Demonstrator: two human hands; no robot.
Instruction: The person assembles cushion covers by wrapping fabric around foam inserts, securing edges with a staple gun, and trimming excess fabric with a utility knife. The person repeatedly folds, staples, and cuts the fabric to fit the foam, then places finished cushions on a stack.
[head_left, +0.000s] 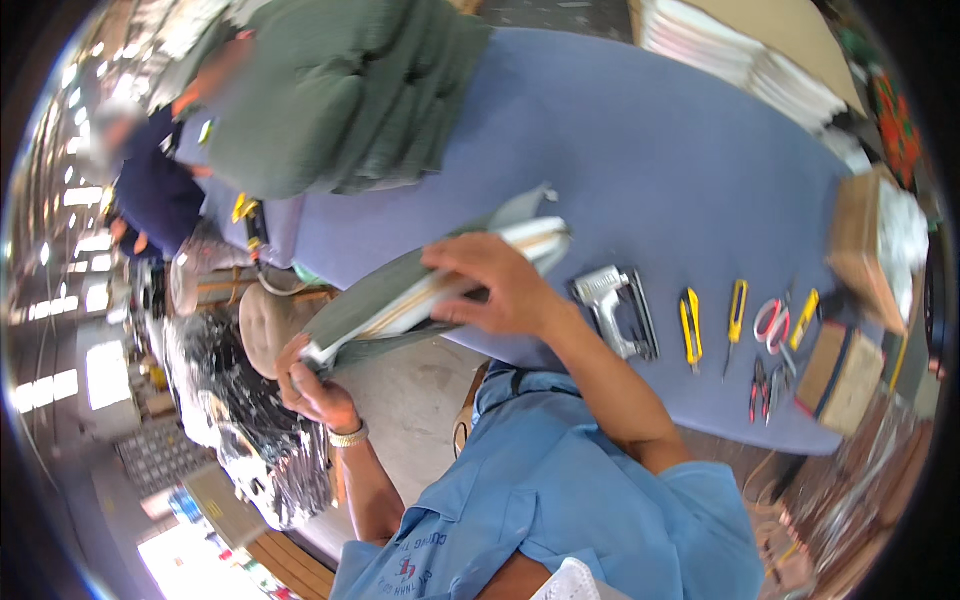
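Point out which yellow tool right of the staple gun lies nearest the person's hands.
The yellow cutter, immediately right of the silver staple gun; the thin-shafted yellow tool and the rightmost yellow tool lie farther from the right hand.

Windows [107,375] glare white at left; dark, distorted rim.

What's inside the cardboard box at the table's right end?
Crumpled white material shows at the opening of the cardboard box; whatever lies beneath it is covered.

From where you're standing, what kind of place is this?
Probably a workshop, maybe for making cushions: there's a staple gun on a big blue table, a yellow cutter, and a pile of green padded things.
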